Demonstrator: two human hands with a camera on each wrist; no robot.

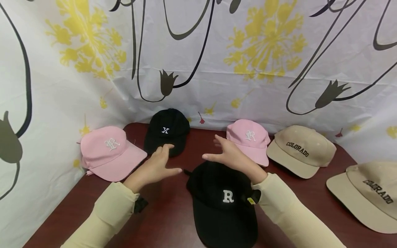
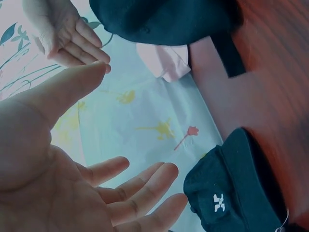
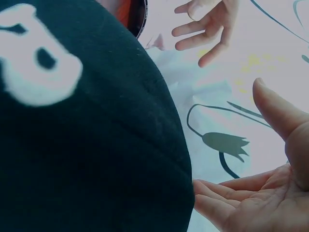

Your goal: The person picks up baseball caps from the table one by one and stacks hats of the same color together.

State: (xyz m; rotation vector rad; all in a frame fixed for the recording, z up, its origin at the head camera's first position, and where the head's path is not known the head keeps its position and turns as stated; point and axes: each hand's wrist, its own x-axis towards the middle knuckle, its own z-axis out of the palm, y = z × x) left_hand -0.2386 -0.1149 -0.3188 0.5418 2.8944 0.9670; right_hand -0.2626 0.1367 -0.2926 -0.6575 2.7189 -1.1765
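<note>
A black cap [image 1: 217, 203] with a white R lies on the table, its brim toward me. Above its back edge hovers my right hand [image 1: 231, 155], thumb and fingers apart, holding nothing. My left hand [image 1: 155, 168] is held up to the left of that cap, fingers spread and thumb out, also holding nothing. Behind the left fingers sits a smaller black cap [image 1: 169, 127] with a white X-like mark. In the left wrist view the left palm [image 2: 63, 169] faces the R cap's strap side. The right wrist view shows the right fingers [image 3: 231, 198] close by the R cap's edge; contact cannot be told.
Pink caps stand at the left [image 1: 105, 151] and back right [image 1: 249, 139]. Two beige COLORADO caps, one at the back [image 1: 299, 148] and one nearer [image 1: 369, 196], lie to the right. A patterned white cloth [image 1: 198, 51] hangs behind the dark red table [image 1: 155, 217].
</note>
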